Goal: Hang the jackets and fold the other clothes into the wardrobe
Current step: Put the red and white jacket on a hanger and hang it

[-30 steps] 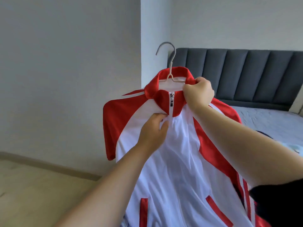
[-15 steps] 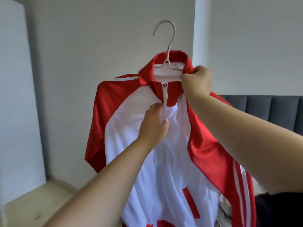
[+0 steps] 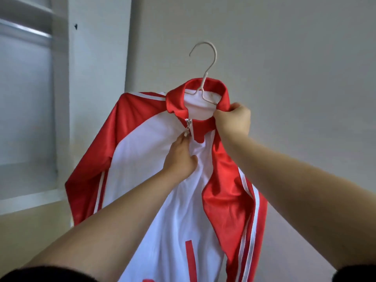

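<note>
A: Starting close in, what are the hands doing?

B: The left hand (image 3: 180, 157) is bunching the white front of the jacket (image 3: 146, 151) just below the zip pull (image 3: 186, 134), fingers curled into the cloth. The right hand (image 3: 234, 119) is clenching the red collar (image 3: 203, 86) on its right side, and it looks as if it is also gripping the hanger's arm under the fabric, though I cannot tell for sure.

A: So the jacket is on the hanger?

B: Yes. The hanger (image 3: 207, 64) is sitting inside the collar, its hook sticking up free in the air and catching on nothing. The jacket is being held up in front of the person, sleeves drooping at both sides, zip closed nearly to the top.

A: And beyond it?

B: The wardrobe (image 3: 26, 98) is showing at the far left, with pale shelves, well apart from the hook. A plain wall (image 3: 295, 58) is filling the rest.

A: How far along, then?

B: I judge the jacket is dressed on its hanger but not yet hung; the hook is still needing a rail, and no rail is showing here. Other clothes are not showing in this view, so what is left of the folding I cannot say.
</note>
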Action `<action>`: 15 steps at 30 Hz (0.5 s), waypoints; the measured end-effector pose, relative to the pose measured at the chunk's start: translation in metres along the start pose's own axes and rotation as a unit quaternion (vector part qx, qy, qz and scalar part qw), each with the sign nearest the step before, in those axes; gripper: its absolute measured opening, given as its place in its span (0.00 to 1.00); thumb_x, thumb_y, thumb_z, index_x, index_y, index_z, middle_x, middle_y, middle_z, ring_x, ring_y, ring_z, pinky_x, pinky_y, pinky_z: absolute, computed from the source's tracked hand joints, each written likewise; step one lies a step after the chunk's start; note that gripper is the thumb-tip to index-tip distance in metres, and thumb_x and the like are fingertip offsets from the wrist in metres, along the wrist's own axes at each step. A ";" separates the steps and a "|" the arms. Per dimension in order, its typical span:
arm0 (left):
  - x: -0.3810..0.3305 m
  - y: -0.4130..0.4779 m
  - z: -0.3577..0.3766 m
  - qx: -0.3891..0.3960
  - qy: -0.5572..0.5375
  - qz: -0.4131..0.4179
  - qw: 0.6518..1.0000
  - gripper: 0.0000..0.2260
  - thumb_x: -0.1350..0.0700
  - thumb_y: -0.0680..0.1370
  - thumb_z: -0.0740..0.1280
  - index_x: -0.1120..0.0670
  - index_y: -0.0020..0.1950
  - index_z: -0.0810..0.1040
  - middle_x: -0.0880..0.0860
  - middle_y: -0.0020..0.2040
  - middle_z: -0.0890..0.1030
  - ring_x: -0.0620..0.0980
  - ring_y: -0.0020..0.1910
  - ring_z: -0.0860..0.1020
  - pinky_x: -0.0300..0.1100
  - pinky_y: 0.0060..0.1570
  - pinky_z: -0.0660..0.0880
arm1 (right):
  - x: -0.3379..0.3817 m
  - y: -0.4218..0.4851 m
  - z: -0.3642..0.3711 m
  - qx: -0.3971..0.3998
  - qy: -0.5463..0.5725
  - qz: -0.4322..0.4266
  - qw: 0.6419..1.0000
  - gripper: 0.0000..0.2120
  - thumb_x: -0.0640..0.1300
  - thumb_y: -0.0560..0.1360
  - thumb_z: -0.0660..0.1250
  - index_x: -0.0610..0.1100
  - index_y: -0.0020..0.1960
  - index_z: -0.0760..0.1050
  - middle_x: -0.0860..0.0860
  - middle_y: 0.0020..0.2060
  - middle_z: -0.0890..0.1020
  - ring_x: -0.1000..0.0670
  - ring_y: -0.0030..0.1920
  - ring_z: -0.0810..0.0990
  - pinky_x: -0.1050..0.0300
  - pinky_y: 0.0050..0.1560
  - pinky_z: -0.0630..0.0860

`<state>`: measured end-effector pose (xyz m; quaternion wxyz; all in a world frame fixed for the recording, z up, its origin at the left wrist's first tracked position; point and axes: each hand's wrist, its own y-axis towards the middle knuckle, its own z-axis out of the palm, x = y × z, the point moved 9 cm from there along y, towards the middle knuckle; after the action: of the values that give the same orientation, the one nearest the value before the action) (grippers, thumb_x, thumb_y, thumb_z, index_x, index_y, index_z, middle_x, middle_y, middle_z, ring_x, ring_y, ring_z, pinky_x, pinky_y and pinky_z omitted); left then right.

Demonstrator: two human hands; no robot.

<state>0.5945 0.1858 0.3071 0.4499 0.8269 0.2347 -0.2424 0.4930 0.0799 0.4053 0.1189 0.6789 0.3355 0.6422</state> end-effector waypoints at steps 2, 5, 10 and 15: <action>0.057 0.013 0.009 0.001 0.010 -0.025 1.000 0.31 0.68 0.72 0.64 0.58 0.75 0.62 0.56 0.73 0.66 0.55 0.71 0.65 0.43 0.67 0.65 | -0.036 0.010 0.059 0.052 0.016 0.034 0.998 0.07 0.37 0.64 0.65 0.47 0.31 0.70 0.54 0.23 0.73 0.53 0.24 0.71 0.59 0.29 0.68; 0.119 0.028 0.016 0.028 0.024 -0.066 0.997 0.31 0.69 0.72 0.63 0.61 0.75 0.62 0.57 0.75 0.63 0.56 0.72 0.64 0.45 0.70 0.62 | -0.075 0.013 0.126 0.128 0.039 0.101 0.986 0.09 0.33 0.64 0.67 0.45 0.31 0.72 0.51 0.24 0.74 0.52 0.24 0.72 0.61 0.26 0.70; 0.160 0.052 -0.018 0.042 -0.008 -0.156 0.987 0.27 0.70 0.73 0.62 0.60 0.72 0.66 0.56 0.71 0.69 0.55 0.68 0.69 0.33 0.60 0.65 | -0.080 0.021 0.180 0.226 0.062 0.258 0.937 0.10 0.27 0.65 0.69 0.39 0.32 0.73 0.46 0.21 0.74 0.53 0.18 0.72 0.65 0.19 0.69; 0.156 0.089 -0.086 0.126 0.010 -0.285 0.950 0.18 0.66 0.77 0.61 0.62 0.67 0.71 0.57 0.64 0.76 0.55 0.64 0.73 0.38 0.57 0.69 | -0.018 0.055 0.199 0.295 0.065 0.337 0.892 0.11 0.31 0.67 0.70 0.40 0.31 0.73 0.46 0.26 0.76 0.50 0.27 0.75 0.67 0.19 0.69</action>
<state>0.7856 0.2430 0.3092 0.2522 0.7778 0.4329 -0.3795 0.6998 0.0814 0.3947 -0.3319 0.7120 0.2678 0.5578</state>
